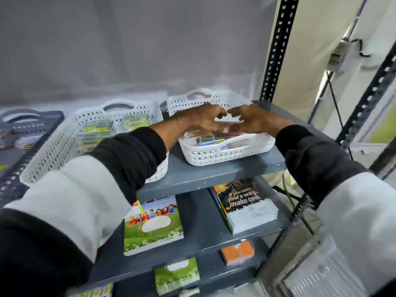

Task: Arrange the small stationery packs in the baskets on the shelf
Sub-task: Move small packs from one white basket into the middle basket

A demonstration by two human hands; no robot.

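Counts on the grey shelf unit (225, 168), top board downward

Three baskets stand on the top board: two white ones, the right white basket (227, 151) and the left white basket (70, 142) beside it, and one dark basket (32, 123) at the far left. Two hands reach over the right one, the left hand (201, 118) and the right hand (255, 118). The packs inside are too blurred to count. On the board below lie two notebook stacks, the green-cover stack (152, 226) and the dark-cover stack (246, 204).
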